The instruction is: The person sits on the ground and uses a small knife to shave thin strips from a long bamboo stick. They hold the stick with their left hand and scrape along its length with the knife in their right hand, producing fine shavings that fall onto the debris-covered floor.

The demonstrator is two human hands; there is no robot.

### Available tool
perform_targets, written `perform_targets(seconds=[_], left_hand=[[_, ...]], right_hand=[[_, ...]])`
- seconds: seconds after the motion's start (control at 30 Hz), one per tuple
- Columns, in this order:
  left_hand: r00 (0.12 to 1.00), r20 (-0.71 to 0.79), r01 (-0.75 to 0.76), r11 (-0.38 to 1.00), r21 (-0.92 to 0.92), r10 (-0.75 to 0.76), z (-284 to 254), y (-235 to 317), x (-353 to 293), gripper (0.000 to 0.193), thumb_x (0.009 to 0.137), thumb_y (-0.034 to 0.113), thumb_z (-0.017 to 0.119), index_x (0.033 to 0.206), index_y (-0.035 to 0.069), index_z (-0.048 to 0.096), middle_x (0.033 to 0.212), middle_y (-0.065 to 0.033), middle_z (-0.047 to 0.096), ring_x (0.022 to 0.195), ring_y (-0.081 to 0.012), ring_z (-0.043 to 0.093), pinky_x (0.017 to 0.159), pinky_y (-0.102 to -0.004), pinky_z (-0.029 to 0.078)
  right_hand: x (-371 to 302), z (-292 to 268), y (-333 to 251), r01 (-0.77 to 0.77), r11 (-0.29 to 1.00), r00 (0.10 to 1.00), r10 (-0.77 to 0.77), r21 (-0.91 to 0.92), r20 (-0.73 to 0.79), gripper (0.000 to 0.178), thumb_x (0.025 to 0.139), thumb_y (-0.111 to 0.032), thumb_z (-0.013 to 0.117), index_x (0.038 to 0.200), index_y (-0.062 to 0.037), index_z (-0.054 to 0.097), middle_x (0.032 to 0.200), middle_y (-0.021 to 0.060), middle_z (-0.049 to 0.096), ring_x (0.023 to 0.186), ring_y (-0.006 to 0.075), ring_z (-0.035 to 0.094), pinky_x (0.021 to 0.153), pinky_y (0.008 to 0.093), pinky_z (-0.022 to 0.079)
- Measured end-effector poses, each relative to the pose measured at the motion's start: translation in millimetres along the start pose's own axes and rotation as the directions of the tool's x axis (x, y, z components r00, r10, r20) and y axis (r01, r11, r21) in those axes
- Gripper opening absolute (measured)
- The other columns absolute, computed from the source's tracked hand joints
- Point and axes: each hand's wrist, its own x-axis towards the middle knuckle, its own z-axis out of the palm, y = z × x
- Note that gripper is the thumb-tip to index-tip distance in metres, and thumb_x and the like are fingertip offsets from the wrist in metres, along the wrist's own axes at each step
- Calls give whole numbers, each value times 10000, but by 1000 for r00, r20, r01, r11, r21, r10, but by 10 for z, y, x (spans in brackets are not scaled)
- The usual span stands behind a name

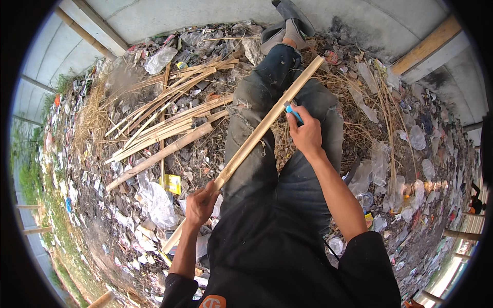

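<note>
A long split bamboo strip [261,130] lies slantwise across my legs, its far end up by my shins and its near end down past my left side. My left hand [201,204] is closed round its lower part. In my right hand [306,132] is a blue-handled utility knife [292,112], gripped in closed fingers. The knife's tip is at the strip's right edge, about two thirds of the way up; whether the blade touches the bamboo is too small to tell.
Left of my legs lies a pile of bamboo strips [169,123] with a rounder bamboo pole [160,156] beside it. Plastic scraps and litter cover the ground, including a yellow packet [171,184]. A grey wall [205,15] with bamboo posts [427,45] stands beyond my feet.
</note>
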Motion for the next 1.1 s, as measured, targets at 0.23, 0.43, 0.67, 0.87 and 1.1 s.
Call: perform_targets(seconds=[0.23,0.43,0.67,0.87,1.1], left_hand=[[996,-63,-63,996,59,67,71,68,75,377,914,135,794,1268,23,728,777,-158,691,598,-281,668,563,-383,502],[999,-3,35,999,21,-35,155,213,191,388,929,169,786,1284,25,722,850,-177,729,651,-294,697,617,-387,534],[994,14,110,994,-19,-110,287,383,258,388,942,198,775,1276,8,720,943,-224,746,779,-335,750,710,-384,563],[988,30,153,985,-84,-151,306,453,408,400,960,216,754,1284,-14,712,885,-242,730,743,-341,736,708,-393,550],[989,40,143,985,-101,-139,333,425,457,411,962,244,758,1257,-39,717,911,-279,729,765,-307,753,737,-391,554]], right_hand=[[-644,236,-240,238,968,944,-249,76,218,259,967,-215,708,1187,-80,720,933,181,759,842,378,738,712,446,586],[-129,114,54,38,995,999,-40,88,17,222,977,-191,703,1165,-73,714,898,181,755,810,380,740,677,437,585],[-691,308,-195,170,971,980,-184,167,78,253,966,-202,724,1187,-80,733,926,174,764,824,353,754,693,413,599],[-892,397,-291,223,965,949,-247,134,195,257,975,-219,713,1190,-80,727,856,154,753,785,358,740,670,417,581],[-755,375,-272,112,969,980,-145,220,138,274,980,-224,722,1174,-30,717,996,184,760,900,375,751,717,404,593]])
